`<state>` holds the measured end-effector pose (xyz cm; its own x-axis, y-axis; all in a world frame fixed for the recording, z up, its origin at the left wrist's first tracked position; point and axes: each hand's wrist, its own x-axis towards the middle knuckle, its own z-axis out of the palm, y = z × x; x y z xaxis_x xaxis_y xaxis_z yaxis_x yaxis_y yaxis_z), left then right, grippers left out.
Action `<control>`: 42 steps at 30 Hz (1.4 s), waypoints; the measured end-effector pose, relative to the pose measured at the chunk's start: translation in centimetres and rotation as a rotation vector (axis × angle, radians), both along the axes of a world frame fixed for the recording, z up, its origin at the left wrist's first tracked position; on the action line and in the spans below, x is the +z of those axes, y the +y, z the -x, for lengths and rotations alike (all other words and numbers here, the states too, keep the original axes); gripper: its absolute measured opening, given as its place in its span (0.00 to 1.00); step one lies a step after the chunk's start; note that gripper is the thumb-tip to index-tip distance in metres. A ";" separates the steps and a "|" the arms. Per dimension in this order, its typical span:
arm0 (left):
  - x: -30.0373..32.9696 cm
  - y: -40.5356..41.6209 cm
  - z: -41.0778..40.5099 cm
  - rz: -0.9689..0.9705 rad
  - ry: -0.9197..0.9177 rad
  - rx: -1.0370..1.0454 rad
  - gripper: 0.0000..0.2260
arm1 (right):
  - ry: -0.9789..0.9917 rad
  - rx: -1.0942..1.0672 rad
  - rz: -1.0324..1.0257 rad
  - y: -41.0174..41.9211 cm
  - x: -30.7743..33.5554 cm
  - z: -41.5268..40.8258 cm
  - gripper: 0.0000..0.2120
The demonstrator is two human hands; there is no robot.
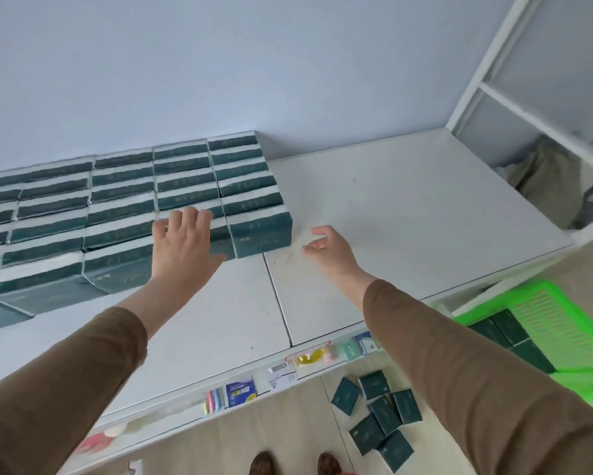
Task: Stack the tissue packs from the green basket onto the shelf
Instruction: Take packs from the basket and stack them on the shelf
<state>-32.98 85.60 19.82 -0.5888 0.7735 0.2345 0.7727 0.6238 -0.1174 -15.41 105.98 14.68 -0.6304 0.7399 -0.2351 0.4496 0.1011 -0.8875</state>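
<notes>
Several rows of dark green tissue packs [123, 204] stand stacked on the white shelf top [408, 214], filling its left half back to the wall. My left hand [181, 245] lies flat with spread fingers on the front of the stack, covering part of a front pack. My right hand [329, 250] hovers just right of the end pack [262, 231], fingers loosely curled, holding nothing. The green basket [562, 323] sits low at the right with a few packs [509, 332] inside.
Several more green packs [380, 416] lie scattered on the floor below the shelf edge. Small goods sit on a lower shelf ledge [240, 392]. A white rack frame [514, 94] rises at the right. My shoes [295, 464] show at the bottom.
</notes>
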 end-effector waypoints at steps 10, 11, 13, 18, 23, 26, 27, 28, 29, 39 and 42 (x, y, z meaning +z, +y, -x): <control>0.0 11.7 -17.2 -0.045 -0.163 -0.356 0.26 | 0.001 -0.139 -0.212 4.6 2.6 -18.8 0.11; -0.2 12.9 -19.3 -0.039 -0.165 -0.376 0.26 | 0.003 -0.145 -0.216 5.3 2.4 -21.1 0.11; -0.8 15.2 -23.5 -0.035 -0.174 -0.406 0.25 | -0.001 -0.157 -0.216 6.9 1.8 -25.7 0.10; -2.9 20.3 -34.6 -0.037 -0.223 -0.484 0.21 | -0.012 -0.190 -0.153 11.4 -0.8 -37.3 0.07; -5.6 25.1 -43.4 -0.014 -0.328 -0.567 0.19 | -0.123 -0.219 -0.109 15.7 -3.9 -47.0 0.06; -7.8 27.9 -47.0 0.068 -0.375 -0.624 0.19 | -0.194 -0.267 -0.036 17.8 -5.9 -51.1 0.07; -8.7 28.9 -48.0 0.097 -0.377 -0.649 0.20 | -0.220 -0.284 -0.025 18.5 -6.6 -52.3 0.07; -9.7 29.9 -48.8 0.124 -0.381 -0.670 0.21 | -0.253 -0.305 -0.014 19.2 -7.5 -53.5 0.08; -10.7 30.9 -49.6 0.154 -0.389 -0.684 0.21 | -0.289 -0.324 -0.001 19.8 -8.4 -54.7 0.09; -25.2 41.4 -55.4 0.433 -0.586 -0.724 0.23 | -0.560 -0.275 0.144 25.4 -21.6 -58.7 0.27; -30.4 44.4 -56.0 0.544 -0.582 -0.686 0.24 | -0.655 -0.208 0.089 27.8 -27.3 -58.0 0.25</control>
